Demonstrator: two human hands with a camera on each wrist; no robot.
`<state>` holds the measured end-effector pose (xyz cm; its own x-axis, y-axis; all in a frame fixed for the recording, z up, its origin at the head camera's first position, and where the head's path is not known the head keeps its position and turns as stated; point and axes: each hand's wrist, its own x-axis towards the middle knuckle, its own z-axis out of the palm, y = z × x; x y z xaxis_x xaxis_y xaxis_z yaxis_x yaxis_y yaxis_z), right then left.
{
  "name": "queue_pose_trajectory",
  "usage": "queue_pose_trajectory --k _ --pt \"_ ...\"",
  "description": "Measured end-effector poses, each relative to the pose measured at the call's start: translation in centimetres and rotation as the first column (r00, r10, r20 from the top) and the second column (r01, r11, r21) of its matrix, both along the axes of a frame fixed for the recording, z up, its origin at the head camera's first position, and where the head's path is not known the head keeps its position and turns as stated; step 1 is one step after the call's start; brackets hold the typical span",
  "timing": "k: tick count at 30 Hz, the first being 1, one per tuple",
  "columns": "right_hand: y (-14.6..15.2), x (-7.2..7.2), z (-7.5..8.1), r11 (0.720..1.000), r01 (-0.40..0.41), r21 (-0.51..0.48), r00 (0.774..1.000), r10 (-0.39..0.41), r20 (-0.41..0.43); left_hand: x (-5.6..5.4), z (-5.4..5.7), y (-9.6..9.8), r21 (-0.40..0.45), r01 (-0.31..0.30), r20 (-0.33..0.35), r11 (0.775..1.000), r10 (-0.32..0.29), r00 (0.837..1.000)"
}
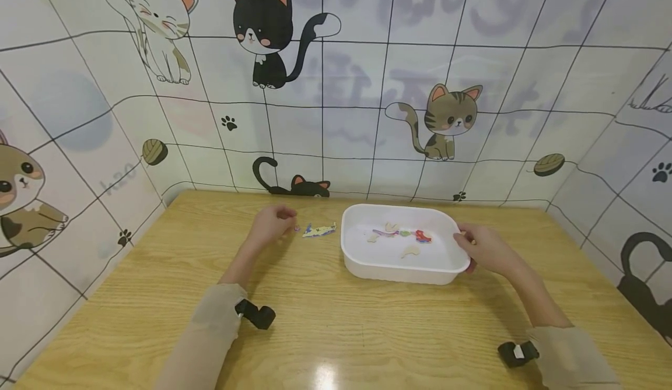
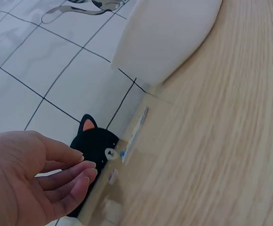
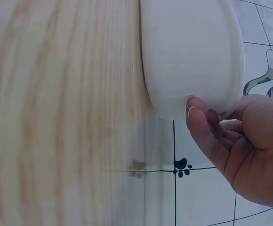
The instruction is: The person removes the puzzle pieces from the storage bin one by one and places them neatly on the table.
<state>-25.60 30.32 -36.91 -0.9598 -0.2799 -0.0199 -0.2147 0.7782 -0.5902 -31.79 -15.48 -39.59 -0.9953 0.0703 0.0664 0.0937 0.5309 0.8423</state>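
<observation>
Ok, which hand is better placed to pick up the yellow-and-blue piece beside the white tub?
Probably the left hand: it is close to the yellow-and-blue piece and appears to hold nothing. The right hand grips the white tub on the side away from that piece.

Passable tabletop [image 1: 336, 326] before 1 tub [image 1: 399, 274] (obstacle)

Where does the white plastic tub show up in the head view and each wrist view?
Head: white plastic tub right of centre, right hand gripping its right end.
Left wrist: tub at top centre, cut off by the top edge.
Right wrist: tub at top, right of centre, also cut off.
Shared landmark: wood-grain tabletop.
</observation>
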Motion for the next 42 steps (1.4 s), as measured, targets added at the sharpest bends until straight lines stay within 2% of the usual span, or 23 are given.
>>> queue_pose_trajectory --k 7,12,17,22,28,34,42 --pt "0.1 -0.2 0.0 1.0 0.002 -0.014 1.0 -0.002 0.007 0.7 1.9 2.0 0.019 0.069 -0.12 0.997 -0.066 0.991" --pt "0.1 -0.3 -0.2 1.0 0.006 0.002 1.0 -0.006 0.002 1.6 3.2 3.3 0.052 0.091 -0.145 0.995 -0.083 0.986" --pt "0.1 -0.3 -0.2 1.0 0.007 0.002 1.0 -0.007 -0.003 2.0 3.9 4.7 0.069 0.129 -0.152 0.989 -0.117 0.981" --pt "0.0 0.0 0.0 1.0 0.001 -0.001 1.0 -0.001 -0.008 2.4 4.2 6.3 0.1 0.183 -0.144 0.978 -0.168 0.975" --pt "-0.2 0.2 0.1 1.0 0.0 -0.007 1.0 0.0 -0.011 3.0 4.5 8.5 0.079 0.241 -0.153 0.967 -0.227 0.962" --pt "-0.1 0.1 -0.2 1.0 -0.001 -0.01 1.0 0.0 -0.023 3.3 4.6 10.6 0.051 0.315 -0.148 0.948 -0.304 0.941" --pt "0.0 0.1 -0.1 1.0 -0.006 -0.014 1.0 0.006 -0.024 3.8 4.4 13.1 0.037 0.365 -0.145 0.93 -0.357 0.923"
